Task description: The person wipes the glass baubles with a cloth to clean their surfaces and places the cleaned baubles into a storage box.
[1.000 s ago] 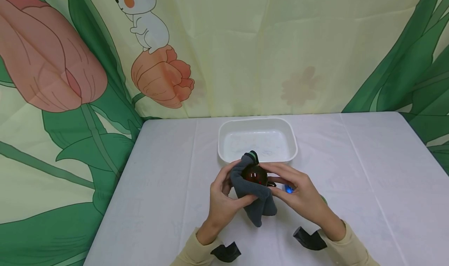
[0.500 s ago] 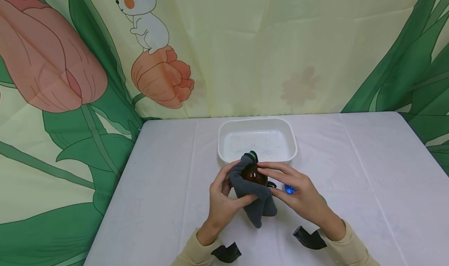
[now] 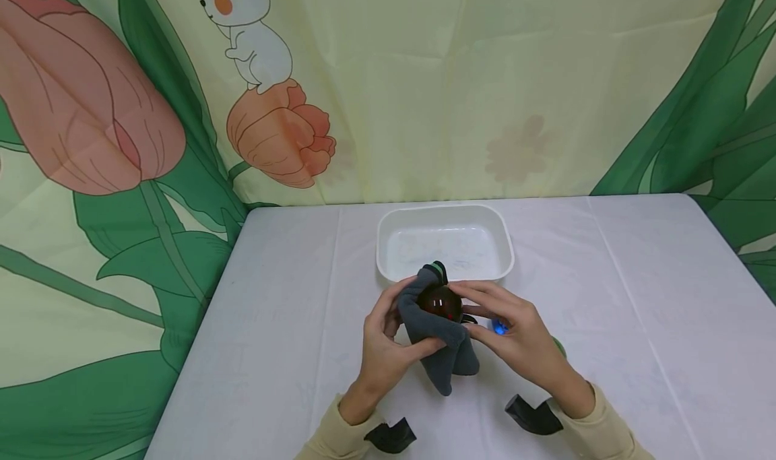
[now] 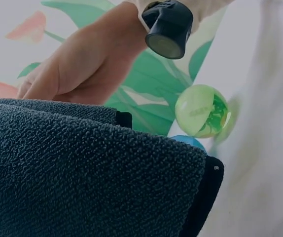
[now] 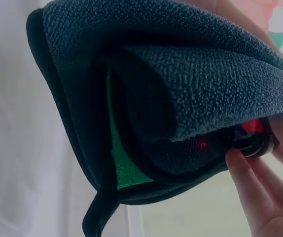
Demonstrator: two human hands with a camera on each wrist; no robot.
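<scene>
A dark red, see-through ball [image 3: 441, 303] sits in the folds of a grey-blue towel [image 3: 453, 357] with dark edging. My left hand [image 3: 391, 344] grips the towel from the left, thumb across its front fold. On the ball's right side, my right hand [image 3: 520, 329] holds it between fingertips and thumb. The right wrist view shows the towel [image 5: 220, 94] folded over the ball [image 5: 254, 129], fingertips [image 5: 240, 165] at its lower side. A green patch and a hanging loop show on the towel there. Most of the ball is hidden in that view.
Behind the hands stands a white rectangular tray [image 3: 388, 244]. A blue ball [image 3: 500, 327] and a green ball [image 3: 559, 345] lie by the right hand, partly hidden; the green ball [image 4: 200, 111] is plainer in the left wrist view. Black straps hang at both sleeves.
My right fingers slid over the ball's upper face half a second ago and are now back at its right edge. The ball turned slightly; the towel and left hand stay almost still.
</scene>
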